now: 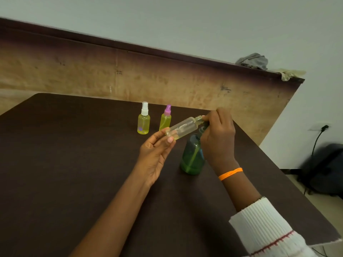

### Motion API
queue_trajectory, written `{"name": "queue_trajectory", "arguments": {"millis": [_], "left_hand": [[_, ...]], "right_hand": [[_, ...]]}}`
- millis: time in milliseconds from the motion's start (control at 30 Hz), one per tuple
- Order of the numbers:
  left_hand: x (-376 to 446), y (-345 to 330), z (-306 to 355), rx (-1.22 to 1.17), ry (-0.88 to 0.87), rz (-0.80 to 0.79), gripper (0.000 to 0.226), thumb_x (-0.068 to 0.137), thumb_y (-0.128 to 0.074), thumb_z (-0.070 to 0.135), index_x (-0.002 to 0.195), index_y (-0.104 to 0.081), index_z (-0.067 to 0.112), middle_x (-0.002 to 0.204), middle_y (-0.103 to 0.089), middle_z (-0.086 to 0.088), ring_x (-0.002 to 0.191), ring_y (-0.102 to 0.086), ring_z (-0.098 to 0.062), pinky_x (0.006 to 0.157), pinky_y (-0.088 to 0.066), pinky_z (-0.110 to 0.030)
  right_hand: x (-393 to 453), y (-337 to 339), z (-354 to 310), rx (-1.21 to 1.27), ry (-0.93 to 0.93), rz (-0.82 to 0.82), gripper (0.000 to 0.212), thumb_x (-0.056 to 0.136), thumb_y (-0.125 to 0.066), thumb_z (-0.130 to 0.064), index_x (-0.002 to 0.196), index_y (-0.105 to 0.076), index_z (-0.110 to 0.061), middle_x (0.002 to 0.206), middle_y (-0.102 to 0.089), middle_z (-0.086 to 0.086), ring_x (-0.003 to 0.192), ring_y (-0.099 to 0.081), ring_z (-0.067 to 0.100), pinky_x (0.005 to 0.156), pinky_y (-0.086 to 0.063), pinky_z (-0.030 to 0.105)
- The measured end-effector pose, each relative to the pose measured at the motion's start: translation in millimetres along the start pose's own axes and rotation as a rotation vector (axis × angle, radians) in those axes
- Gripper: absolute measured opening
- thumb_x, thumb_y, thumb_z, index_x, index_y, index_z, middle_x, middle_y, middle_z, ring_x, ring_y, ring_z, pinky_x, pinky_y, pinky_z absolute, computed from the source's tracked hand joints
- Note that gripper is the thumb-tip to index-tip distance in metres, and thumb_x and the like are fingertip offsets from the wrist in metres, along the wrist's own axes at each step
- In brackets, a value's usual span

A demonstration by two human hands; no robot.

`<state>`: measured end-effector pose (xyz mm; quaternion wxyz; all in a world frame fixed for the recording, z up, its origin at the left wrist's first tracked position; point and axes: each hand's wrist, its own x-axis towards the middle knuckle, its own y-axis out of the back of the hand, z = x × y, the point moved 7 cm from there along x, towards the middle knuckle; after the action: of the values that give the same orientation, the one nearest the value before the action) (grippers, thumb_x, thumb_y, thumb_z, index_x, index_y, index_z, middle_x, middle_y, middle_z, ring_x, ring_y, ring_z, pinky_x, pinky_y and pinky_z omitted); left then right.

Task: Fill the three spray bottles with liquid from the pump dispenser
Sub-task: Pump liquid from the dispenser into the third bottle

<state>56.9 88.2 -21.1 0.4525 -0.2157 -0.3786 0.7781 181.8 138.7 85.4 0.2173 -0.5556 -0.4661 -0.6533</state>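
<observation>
While the left hand (157, 153) is gripping the tilted bottle's (182, 129) base above the dispenser (192, 156), the right hand (219, 134) is pinching its neck; a slip could be spilling liquid. Farther left, two capped bottles (143, 123) are standing.

Glossy clear plastic spray bottle (182, 128), matt dark table (74, 164), worn wooden board (92, 75)

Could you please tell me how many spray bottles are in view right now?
3: white-capped bottle and pink-capped bottle stand at the table's back; the third bottle is tilted, held between both hands.
</observation>
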Motion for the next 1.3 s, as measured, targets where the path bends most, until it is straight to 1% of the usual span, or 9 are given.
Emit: {"name": "queue_trajectory", "arguments": {"millis": [133, 267, 367, 433, 567, 667, 833, 1033, 1300], "left_hand": [[-0.2, 3.4, 0.1, 0.008, 0.000, 0.013, 0.023, 0.081, -0.057, -0.006, 0.100, -0.061, 0.006, 0.084, -0.074, -0.001, 0.082, -0.070, -0.010, 0.073, -0.055, -0.016], [-2.9, 0.2, -1.7, -0.004, 0.020, 0.015, 0.023, 0.081, -0.057, -0.005, 0.101, -0.061, 0.006, 0.087, -0.073, -0.004, 0.088, -0.067, -0.013, 0.072, -0.055, -0.016], [-2.5, -0.8, -1.0, -0.006, 0.022, 0.023, 0.023, 0.081, -0.057, -0.005, 0.100, -0.061, 0.006, 0.084, -0.074, -0.002, 0.086, -0.068, -0.013, 0.072, -0.056, -0.017], [-1.5, 0.0, -1.7, -0.006, 0.022, 0.023, 0.023, 0.080, -0.058, -0.004, 0.100, -0.061, 0.007, 0.082, -0.074, -0.002, 0.084, -0.069, -0.012, 0.071, -0.056, -0.017], [0.1, 2.6, -1.8, -0.004, 0.012, 0.034, 0.022, 0.080, -0.057, -0.003, 0.100, -0.061, 0.006, 0.089, -0.072, -0.005, 0.089, -0.067, -0.014, 0.073, -0.056, -0.017], [-1.6, 2.6, -1.1, 0.000, 0.018, 0.043, 0.020, 0.081, -0.057, -0.003, 0.098, -0.061, 0.007, 0.094, -0.069, -0.006, 0.093, -0.064, -0.015, 0.073, -0.055, -0.017], [-3.1, -0.4, -2.6, -0.017, 0.032, 0.031, 0.021, 0.080, -0.057, -0.004, 0.099, -0.060, 0.006, 0.092, -0.070, -0.007, 0.089, -0.065, -0.014, 0.070, -0.056, -0.016], [-0.6, 2.5, -4.7, 0.001, 0.026, 0.032, 0.022, 0.079, -0.059, -0.003, 0.099, -0.061, 0.005, 0.091, -0.071, -0.006, 0.089, -0.067, -0.014, 0.073, -0.056, -0.017], [-2.2, -0.5, -1.5, -0.013, 0.021, 0.020, 0.033, 0.064, -0.064, 0.005, 0.097, -0.060, 0.006, 0.084, -0.074, -0.003, 0.094, -0.065, -0.017, 0.072, -0.056, -0.018]], "right_hand": [[-10.0, -1.5, 1.3, 0.008, -0.031, 0.065, 0.021, 0.079, -0.039, 0.008, 0.066, -0.052, -0.001, 0.068, -0.048, 0.017, 0.064, -0.041, 0.027, 0.053, -0.040, 0.038], [10.5, 5.4, -2.5, -0.002, 0.065, -0.037, 0.021, 0.069, -0.034, 0.005, 0.064, -0.054, -0.001, 0.065, -0.050, 0.016, 0.057, -0.046, 0.031, 0.051, -0.040, 0.034], [20.6, 4.9, -2.1, -0.004, 0.111, -0.103, 0.023, 0.068, -0.032, 0.000, 0.064, -0.055, 0.000, 0.066, -0.051, 0.014, 0.060, -0.048, 0.030, 0.053, -0.037, 0.032], [11.3, 4.9, 2.2, 0.032, 0.062, -0.049, 0.022, 0.072, -0.035, 0.004, 0.066, -0.056, 0.001, 0.068, -0.051, 0.015, 0.063, -0.048, 0.030, 0.056, -0.038, 0.031], [-16.4, 2.3, 3.7, 0.066, -0.031, 0.091, 0.022, 0.080, -0.041, 0.011, 0.073, -0.061, 0.005, 0.071, -0.052, 0.018, 0.063, -0.050, 0.032, 0.055, -0.045, 0.040], [-7.2, 1.6, 0.2, 0.053, -0.003, 0.045, 0.023, 0.077, -0.039, 0.009, 0.069, -0.059, 0.003, 0.069, -0.052, 0.017, 0.062, -0.048, 0.031, 0.053, -0.043, 0.039], [20.4, 1.3, 5.9, 0.072, 0.045, -0.118, 0.025, 0.069, -0.031, -0.003, 0.064, -0.056, -0.001, 0.066, -0.051, 0.013, 0.061, -0.048, 0.029, 0.054, -0.032, 0.027], [-11.6, -1.5, 9.5, 0.128, -0.050, 0.056, 0.021, 0.081, -0.040, 0.007, 0.068, -0.056, 0.003, 0.070, -0.050, 0.016, 0.063, -0.048, 0.031, 0.053, -0.044, 0.039], [20.7, 3.3, 11.0, 0.141, 0.060, -0.136, 0.026, 0.073, -0.033, -0.004, 0.063, -0.056, 0.002, 0.066, -0.051, 0.015, 0.060, -0.048, 0.029, 0.049, -0.043, 0.038]]}}
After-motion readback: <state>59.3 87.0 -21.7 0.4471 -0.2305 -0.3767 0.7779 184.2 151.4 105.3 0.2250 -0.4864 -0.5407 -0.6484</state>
